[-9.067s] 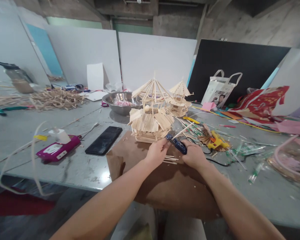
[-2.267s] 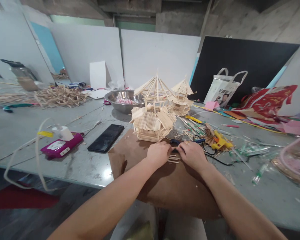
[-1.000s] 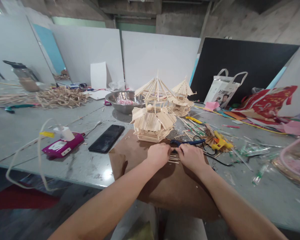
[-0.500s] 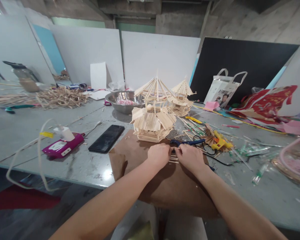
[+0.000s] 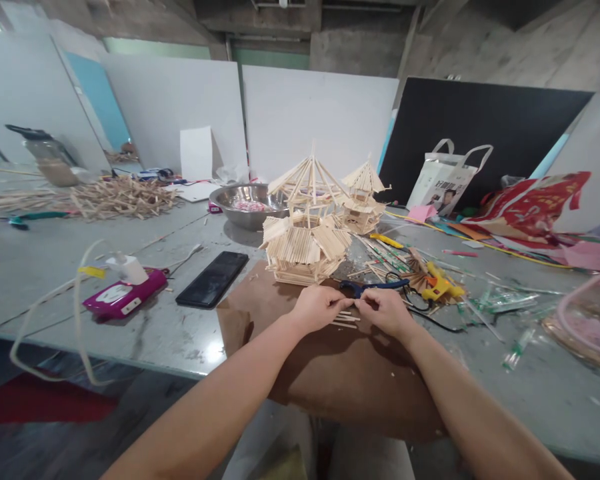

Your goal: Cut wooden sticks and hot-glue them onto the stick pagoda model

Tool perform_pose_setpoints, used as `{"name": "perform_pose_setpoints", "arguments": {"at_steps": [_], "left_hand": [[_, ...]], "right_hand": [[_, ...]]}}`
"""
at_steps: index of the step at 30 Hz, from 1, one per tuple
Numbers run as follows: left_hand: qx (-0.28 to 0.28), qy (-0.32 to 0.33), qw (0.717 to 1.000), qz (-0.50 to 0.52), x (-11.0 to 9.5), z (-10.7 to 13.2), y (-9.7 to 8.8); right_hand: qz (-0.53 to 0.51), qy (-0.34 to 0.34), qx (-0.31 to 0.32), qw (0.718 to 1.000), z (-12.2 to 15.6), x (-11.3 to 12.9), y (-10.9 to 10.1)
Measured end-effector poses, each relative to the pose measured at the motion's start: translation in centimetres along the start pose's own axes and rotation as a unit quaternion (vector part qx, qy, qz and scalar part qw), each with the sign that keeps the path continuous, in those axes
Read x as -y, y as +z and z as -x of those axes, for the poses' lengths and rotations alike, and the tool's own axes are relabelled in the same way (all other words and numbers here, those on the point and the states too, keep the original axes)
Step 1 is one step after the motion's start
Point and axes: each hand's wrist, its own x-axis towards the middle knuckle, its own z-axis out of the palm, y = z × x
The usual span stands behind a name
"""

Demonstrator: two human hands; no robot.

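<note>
My left hand [image 5: 314, 308] is closed in a pinch above the brown paper-like sheet [image 5: 350, 393]. Facing it, my right hand [image 5: 386, 311] pinches too, the fingertips of both almost meeting. Whatever they hold is tiny and mostly covered by the fingers. Just below the fingertips, several thin wooden sticks [image 5: 347, 321] lie roughly side by side on the sheet. Behind my left hand stands a wooden-stick pavilion model [image 5: 303, 247] with an open-ribbed top roof. Blue-handled pliers [image 5: 387, 285] lie right behind my right hand.
A second stick pavilion [image 5: 363, 200] and a metal bowl [image 5: 250, 207] stand farther back. To the right are a yellow glue gun [image 5: 440, 283] with its black cord and clear wrappers [image 5: 510, 300]. A phone [image 5: 213, 280] and a purple power strip [image 5: 127, 293] lie left; a stick pile [image 5: 123, 197] sits behind.
Both hands have shifted slightly, their fingers reposed from a bunched grip to a flatter fingertip pinch. More of the row of sticks beneath shows. The models have not moved.
</note>
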Motion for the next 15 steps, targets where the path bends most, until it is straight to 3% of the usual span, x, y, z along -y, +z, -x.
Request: {"name": "perform_pose_setpoints", "arguments": {"at_steps": [5,8,11,15], "left_hand": [[-0.013,-0.005,0.975,0.22,-0.1,-0.3,0.2],[-0.06,-0.03,0.955,0.288,0.2,-0.5,0.2],[-0.103,-0.067,0.963,0.241,0.7,-0.6,0.3],[-0.07,-0.089,0.99,0.08,0.9,-0.6,0.5]], "right_hand": [[-0.185,0.012,0.02,0.983,-0.1,0.2,-0.4],[-0.281,0.047,-0.014,0.958,-0.1,-0.2,-0.5],[-0.421,0.123,-0.074,0.896,-0.3,-1.1,-0.4],[-0.517,0.169,-0.083,0.835,-0.9,-1.8,0.1]]}}
